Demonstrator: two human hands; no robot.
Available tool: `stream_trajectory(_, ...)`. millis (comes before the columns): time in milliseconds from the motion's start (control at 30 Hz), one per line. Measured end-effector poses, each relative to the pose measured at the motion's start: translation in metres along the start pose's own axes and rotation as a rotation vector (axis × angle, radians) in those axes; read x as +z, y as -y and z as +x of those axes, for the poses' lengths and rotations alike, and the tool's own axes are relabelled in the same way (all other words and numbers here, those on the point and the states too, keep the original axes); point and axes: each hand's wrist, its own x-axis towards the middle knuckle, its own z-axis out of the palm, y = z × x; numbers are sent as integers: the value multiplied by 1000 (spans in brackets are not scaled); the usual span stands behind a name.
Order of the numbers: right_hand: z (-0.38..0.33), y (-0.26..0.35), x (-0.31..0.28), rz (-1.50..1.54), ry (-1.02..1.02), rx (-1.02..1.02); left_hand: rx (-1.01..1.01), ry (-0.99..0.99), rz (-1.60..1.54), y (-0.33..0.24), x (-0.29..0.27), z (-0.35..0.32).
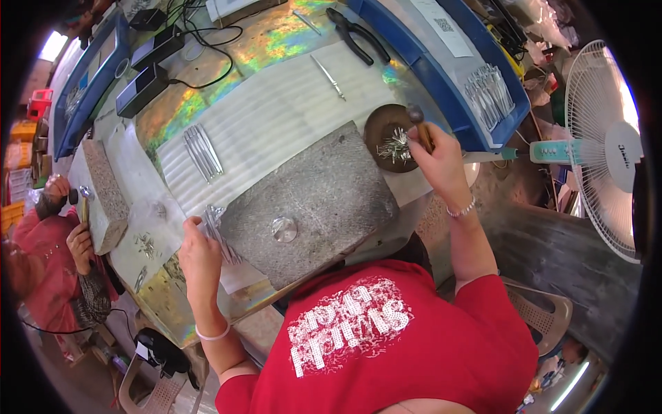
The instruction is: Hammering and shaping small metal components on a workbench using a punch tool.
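My right hand (441, 160) is closed round the wooden handle of a small hammer (425, 135). Its fingertips hang over a dark round bowl (374, 124) holding small silvery metal pins (393, 146). Beside the left end of a grey stone block (331, 186), the curled fingers of my left hand (200, 257) touch a bundle of thin silvery metal sticks (224, 241). What those fingers grip is hidden. A small clear round piece (283, 229) rests on the block. More silvery sticks (203, 153) lie in a row on white foam sheeting (276, 103).
Black-handled pliers (358, 38) and a thin metal tool (328, 77) lie beyond the block. At right, a blue tray (427, 62) holds sticks (489, 96), near a fan (607, 148). A co-worker (52, 262) hammers-in-hand at another stone block (100, 196) on the left.
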Motion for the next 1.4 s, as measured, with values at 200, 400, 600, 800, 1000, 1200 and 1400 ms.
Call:
stream_trajectory(200, 34, -18, 11, -282, 88, -184, -133, -20, -345, 10, -24, -11)
stream_trajectory(400, 44, -13, 16, -462, 152, -197, -142, -180, -987, -19, -43, -42)
stream_trajectory(600, 53, -3, 16, -508, 309, -174, 267, -278, -1240, -64, -20, -58)
stream_trajectory(800, 43, -13, 2, -156, 135, -123, 248, -203, -1022, -78, -2, -65)
stream_trajectory(1000, 32, -18, -10, 202, 91, 86, 285, -114, -920, -76, -2, -59)
stream_trajectory(1200, 7, 7, -5, 458, 114, 54, 204, -43, -930, -67, 2, -69)
stream_trajectory(1400, -28, 72, 10, 692, 505, 206, 37, -6, -1462, -80, -11, -73)
